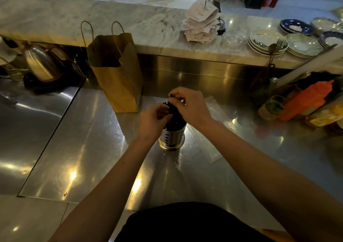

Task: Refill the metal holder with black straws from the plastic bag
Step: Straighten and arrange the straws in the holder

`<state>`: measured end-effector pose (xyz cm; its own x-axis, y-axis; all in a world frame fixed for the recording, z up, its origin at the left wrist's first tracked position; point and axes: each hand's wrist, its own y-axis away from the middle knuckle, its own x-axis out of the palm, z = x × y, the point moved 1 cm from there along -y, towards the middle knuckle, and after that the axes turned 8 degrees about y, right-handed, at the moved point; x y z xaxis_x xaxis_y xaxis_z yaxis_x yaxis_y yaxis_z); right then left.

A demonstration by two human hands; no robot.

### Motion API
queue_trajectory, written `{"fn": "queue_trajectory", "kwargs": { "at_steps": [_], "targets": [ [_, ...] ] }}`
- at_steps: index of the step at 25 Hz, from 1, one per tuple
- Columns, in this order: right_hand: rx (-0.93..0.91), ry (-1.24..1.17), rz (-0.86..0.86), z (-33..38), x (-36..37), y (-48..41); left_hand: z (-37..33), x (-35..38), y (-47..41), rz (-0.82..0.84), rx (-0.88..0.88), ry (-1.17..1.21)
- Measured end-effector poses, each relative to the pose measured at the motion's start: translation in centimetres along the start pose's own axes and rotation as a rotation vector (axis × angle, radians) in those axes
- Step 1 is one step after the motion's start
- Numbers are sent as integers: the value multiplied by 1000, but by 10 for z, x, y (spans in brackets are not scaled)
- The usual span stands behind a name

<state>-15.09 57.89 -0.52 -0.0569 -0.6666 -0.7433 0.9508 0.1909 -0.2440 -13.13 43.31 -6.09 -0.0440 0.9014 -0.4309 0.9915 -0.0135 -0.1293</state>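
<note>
Here, at a steel counter, a person's left hand and right hand both close around a bundle of black straws standing in the metal holder, apparently seating them, with release and levelling likely next, the clear plastic bag lying just beside.

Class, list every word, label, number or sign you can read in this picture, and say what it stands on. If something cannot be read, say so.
No text here can be read.
Paper slips on the spike: marks too blurred to read.
Yellow label on the bottle at right: too small and blurred.
Paper bag: no print visible.
Metal holder: no marking visible.
</note>
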Motion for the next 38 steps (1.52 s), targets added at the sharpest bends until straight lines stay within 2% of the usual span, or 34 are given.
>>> {"fn": "queue_trajectory", "kwargs": {
  "at_steps": [6,12,16,19,22,24,30,35,38],
  "targets": [
    [49,112,172,-17,24,5,7,4,3,2,-44,29],
    [80,267,158,-26,36,8,6,4,1,-103,-30,25],
    [113,143,96,-27,39,12,9,2,4,-96,-3,-37],
    [84,34,-19,-30,37,18,18,-2,9,-119,-24,4],
    [88,14,-155,-38,29,30,24,-5,13,-94,-111,31],
    [145,8,-188,-46,25,43,30,-6,15,-60,-173,43],
    [321,-2,-21,-69,31,55,36,-3,8,-57,-210,49],
    [348,29,-43,-61,35,37,30,-2,-3,-75,-157,-1],
    [439,-95,-74,-56,34,33,27,-1,-2,-82,-149,1]
  ]
}}
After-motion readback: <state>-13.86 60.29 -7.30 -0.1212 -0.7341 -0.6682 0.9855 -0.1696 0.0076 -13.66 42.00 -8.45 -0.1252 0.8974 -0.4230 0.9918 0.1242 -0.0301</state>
